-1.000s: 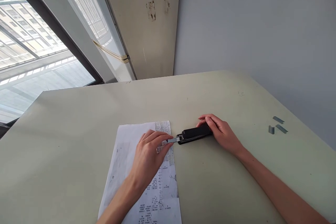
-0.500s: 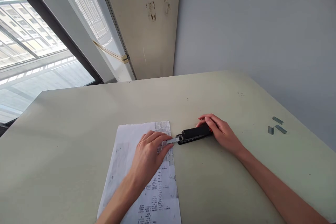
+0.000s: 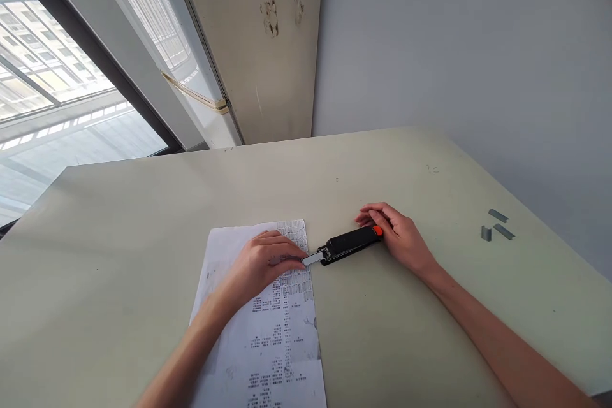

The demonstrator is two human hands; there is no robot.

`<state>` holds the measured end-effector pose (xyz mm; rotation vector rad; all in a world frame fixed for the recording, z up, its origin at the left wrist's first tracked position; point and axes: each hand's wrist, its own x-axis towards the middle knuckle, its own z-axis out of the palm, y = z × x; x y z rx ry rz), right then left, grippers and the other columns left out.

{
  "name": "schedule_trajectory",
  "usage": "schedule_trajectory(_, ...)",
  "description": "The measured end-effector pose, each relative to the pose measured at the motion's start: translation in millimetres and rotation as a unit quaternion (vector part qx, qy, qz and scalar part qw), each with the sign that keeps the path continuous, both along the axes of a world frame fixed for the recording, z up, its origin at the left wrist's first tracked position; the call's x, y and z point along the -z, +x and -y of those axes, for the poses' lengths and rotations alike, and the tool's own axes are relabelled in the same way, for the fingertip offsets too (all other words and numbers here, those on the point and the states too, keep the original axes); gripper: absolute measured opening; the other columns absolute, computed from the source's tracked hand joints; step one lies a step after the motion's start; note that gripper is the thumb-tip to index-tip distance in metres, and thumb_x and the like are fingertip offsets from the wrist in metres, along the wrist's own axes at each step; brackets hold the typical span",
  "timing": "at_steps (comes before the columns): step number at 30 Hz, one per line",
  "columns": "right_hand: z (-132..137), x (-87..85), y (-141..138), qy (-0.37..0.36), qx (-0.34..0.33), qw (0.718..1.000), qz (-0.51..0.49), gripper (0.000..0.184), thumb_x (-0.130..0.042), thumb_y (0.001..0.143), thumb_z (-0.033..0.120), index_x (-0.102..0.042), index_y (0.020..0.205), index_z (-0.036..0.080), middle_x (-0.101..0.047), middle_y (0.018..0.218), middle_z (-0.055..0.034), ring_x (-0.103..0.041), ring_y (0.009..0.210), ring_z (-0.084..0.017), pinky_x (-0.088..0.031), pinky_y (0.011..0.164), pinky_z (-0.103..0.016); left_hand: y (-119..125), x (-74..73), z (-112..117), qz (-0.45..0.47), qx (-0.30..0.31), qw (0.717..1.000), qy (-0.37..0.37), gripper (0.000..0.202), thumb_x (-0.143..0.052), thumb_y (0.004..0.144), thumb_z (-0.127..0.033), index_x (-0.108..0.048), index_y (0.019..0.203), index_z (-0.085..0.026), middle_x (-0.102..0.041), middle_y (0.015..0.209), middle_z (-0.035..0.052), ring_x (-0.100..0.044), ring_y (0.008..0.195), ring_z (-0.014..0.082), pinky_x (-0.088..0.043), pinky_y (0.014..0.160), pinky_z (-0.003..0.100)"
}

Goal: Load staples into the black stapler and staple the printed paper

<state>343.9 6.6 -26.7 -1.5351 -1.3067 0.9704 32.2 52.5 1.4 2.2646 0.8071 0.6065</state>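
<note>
A black stapler (image 3: 352,242) with a red rear end lies on the table, just right of a printed sheet of paper (image 3: 282,344). From its front end sticks out a metal staple tray (image 3: 313,259). My left hand (image 3: 261,258), above the paper, pinches the tip of this tray between thumb and fingers. Beside the stapler's red end rests my right hand (image 3: 394,229), its fingers loosely stretched out behind the stapler and its thumb lifted off the red part. Whether its hidden fingers touch the stapler's far side is unclear.
Three short grey staple strips (image 3: 498,223) lie on the right of the pale table (image 3: 143,204). At the back stand a fridge-like cabinet (image 3: 268,76) with stained patches and a grey wall (image 3: 430,44). A window (image 3: 48,76) is on the left.
The right thumb has come off the stapler's red end, which now shows more fully. My left hand has tilted flatter, still holding the tray tip. The view has shifted slightly.
</note>
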Motion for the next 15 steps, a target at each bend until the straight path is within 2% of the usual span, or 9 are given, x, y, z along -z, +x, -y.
schedule_trajectory(4, 0, -0.5, -1, -0.003, -0.011, 1.000, 0.010, 0.042, -0.048, 0.104, 0.064, -0.068, 0.112, 0.028, -0.080, 0.107, -0.0062, -0.075, 0.100, -0.024, -0.058, 0.095, -0.041, 12, -2.1, -11, -0.033, 0.002, 0.999, -0.003, 0.018, -0.069, 0.100, -0.043, -0.077, 0.107, -0.029, -0.078, 0.096, -0.0004, -0.072, 0.088, 0.0190, -0.057, 0.082, 0.035)
schedule_trajectory(8, 0, -0.2, -1, 0.000, -0.018, 1.000, 0.009, 0.042, -0.047, 0.105, 0.063, -0.068, 0.112, 0.027, -0.079, 0.106, -0.0061, -0.075, 0.101, -0.024, -0.058, 0.095, -0.041, 25, 0.2, -22, -0.051, 0.004, 0.999, 0.005, 0.032, -0.074, 0.095, -0.049, -0.070, 0.119, -0.028, -0.077, 0.099, -0.0001, -0.069, 0.084, 0.0177, -0.055, 0.076, 0.031)
schedule_trajectory(15, -2, 1.6, 0, 0.004, -0.035, 0.999, -0.005, 0.040, -0.043, 0.107, 0.060, -0.067, 0.113, 0.028, -0.078, 0.105, -0.0055, -0.073, 0.102, -0.023, -0.057, 0.096, -0.040, 46, 5.5, -29, -0.063, 0.036, 0.996, 0.044, 0.032, -0.070, 0.098, -0.052, -0.069, 0.114, -0.024, -0.074, 0.091, -0.0004, -0.067, 0.078, 0.0165, -0.050, 0.072, 0.029)
